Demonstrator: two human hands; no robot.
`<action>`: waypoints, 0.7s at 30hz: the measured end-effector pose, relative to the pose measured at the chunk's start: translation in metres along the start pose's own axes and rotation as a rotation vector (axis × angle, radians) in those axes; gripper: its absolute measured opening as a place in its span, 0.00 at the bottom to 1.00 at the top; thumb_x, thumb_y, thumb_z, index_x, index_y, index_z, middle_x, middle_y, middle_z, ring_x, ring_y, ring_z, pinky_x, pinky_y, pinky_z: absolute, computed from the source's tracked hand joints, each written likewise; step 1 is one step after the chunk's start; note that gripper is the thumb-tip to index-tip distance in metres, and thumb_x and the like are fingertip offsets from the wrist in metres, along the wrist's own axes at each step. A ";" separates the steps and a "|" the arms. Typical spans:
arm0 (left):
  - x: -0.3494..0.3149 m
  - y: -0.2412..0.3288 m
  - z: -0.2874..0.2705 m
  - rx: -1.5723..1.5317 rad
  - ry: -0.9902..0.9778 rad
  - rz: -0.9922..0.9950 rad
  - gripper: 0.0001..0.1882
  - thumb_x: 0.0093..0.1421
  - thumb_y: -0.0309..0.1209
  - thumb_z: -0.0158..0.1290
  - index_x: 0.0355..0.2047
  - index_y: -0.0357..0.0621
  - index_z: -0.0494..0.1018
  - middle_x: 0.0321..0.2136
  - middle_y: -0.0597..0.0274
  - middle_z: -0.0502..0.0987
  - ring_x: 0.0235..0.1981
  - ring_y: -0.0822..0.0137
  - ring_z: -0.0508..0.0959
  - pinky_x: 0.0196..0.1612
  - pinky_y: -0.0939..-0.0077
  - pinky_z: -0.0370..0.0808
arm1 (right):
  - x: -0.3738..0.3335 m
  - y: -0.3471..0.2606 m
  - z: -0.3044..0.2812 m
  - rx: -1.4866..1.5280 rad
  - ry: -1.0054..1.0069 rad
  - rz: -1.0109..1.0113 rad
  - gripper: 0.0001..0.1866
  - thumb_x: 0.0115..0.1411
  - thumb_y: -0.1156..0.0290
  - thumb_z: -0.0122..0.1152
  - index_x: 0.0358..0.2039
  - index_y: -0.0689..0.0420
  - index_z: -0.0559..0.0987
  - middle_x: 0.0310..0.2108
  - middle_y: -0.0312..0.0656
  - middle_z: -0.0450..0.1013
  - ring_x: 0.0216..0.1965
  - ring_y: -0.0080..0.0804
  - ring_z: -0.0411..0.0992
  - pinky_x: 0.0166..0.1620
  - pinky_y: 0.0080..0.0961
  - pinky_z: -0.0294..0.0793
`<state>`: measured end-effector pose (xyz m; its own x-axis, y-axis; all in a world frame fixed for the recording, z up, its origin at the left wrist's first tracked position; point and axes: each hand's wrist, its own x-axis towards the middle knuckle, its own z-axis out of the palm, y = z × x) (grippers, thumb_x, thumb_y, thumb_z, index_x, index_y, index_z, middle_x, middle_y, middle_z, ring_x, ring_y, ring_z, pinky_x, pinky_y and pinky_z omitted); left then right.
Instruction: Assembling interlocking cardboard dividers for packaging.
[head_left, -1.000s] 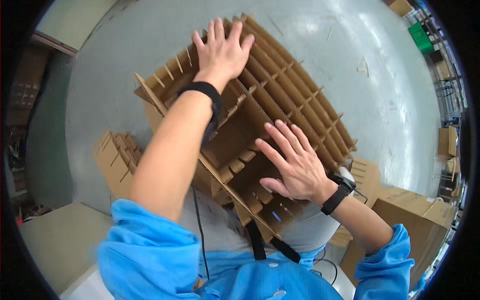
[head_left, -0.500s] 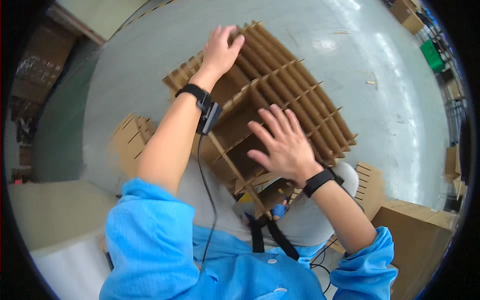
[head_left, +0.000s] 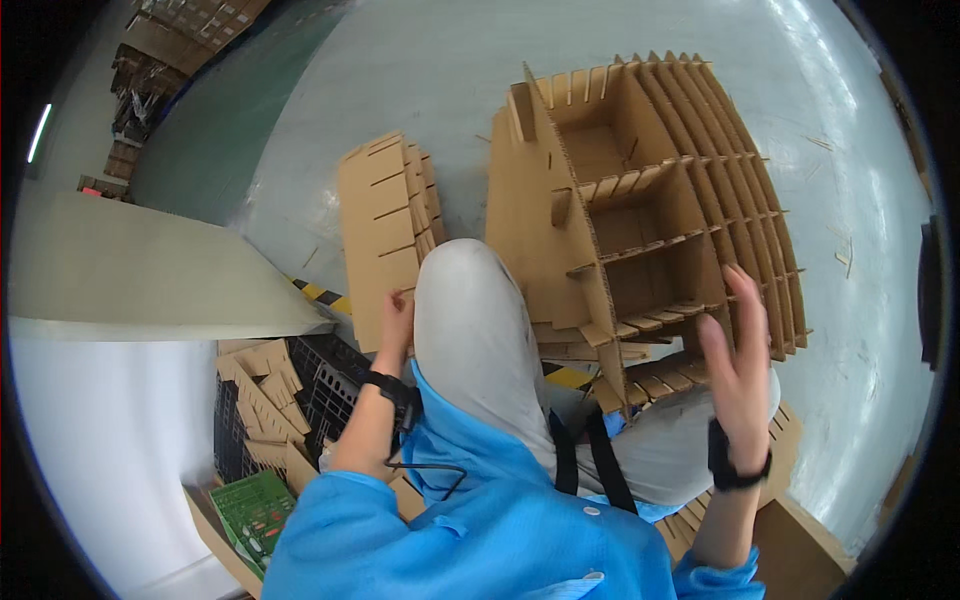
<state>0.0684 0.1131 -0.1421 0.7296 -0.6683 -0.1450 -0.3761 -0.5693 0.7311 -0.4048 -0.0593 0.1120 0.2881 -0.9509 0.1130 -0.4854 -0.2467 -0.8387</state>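
Note:
A cardboard divider grid [head_left: 652, 240] of interlocked slotted strips stands ahead and to the right, with large cells on its left side and tightly spaced strips on its right. My right hand [head_left: 738, 385] is open at its near right edge, fingers apart; whether the fingertips touch the cardboard I cannot tell. Left of my raised knee lies a stack of slotted cardboard sheets [head_left: 378, 215]. My left hand [head_left: 397, 322] is at the stack's near right edge with its fingers curled closed on the top sheet, the fingertips partly hidden.
A pale table or cabinet [head_left: 150, 265] juts in from the left. Below it are a black plastic pallet [head_left: 335, 375] with cardboard scraps [head_left: 262, 395] and a box holding a green printed sheet [head_left: 255, 510]. An open cardboard box [head_left: 800, 550] stands at lower right.
My left hand has left the far side of the grid and come down to the sheet stack on the left. My view has turned left, and the grid now appears farther right.

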 end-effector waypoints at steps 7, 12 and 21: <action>0.011 0.034 0.051 0.134 0.024 0.039 0.24 0.63 0.41 0.53 0.58 0.50 0.66 0.56 0.39 0.66 0.57 0.41 0.68 0.58 0.51 0.65 | -0.109 0.078 -0.029 -0.508 0.366 0.216 0.25 0.62 0.77 0.54 0.61 0.58 0.69 0.68 0.49 0.58 0.70 0.47 0.52 0.69 0.44 0.52; 0.004 0.030 0.069 0.677 0.144 0.044 0.28 0.63 0.49 0.50 0.63 0.61 0.62 0.62 0.46 0.60 0.62 0.42 0.62 0.61 0.48 0.59 | -0.118 0.093 -0.014 -0.662 0.431 0.267 0.23 0.62 0.76 0.55 0.59 0.58 0.70 0.67 0.48 0.58 0.70 0.50 0.52 0.69 0.46 0.51; -0.010 0.032 0.070 0.601 0.220 0.127 0.29 0.64 0.47 0.51 0.63 0.57 0.62 0.67 0.48 0.55 0.68 0.48 0.55 0.65 0.47 0.54 | -0.118 0.097 -0.015 -0.662 0.410 0.239 0.23 0.62 0.77 0.55 0.59 0.58 0.70 0.67 0.48 0.58 0.69 0.50 0.53 0.69 0.48 0.51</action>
<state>0.0089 0.0681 -0.1644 0.7347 -0.6703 0.1047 -0.6741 -0.7038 0.2242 -0.4981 0.0262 0.0251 -0.1473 -0.9531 0.2645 -0.9200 0.0338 -0.3906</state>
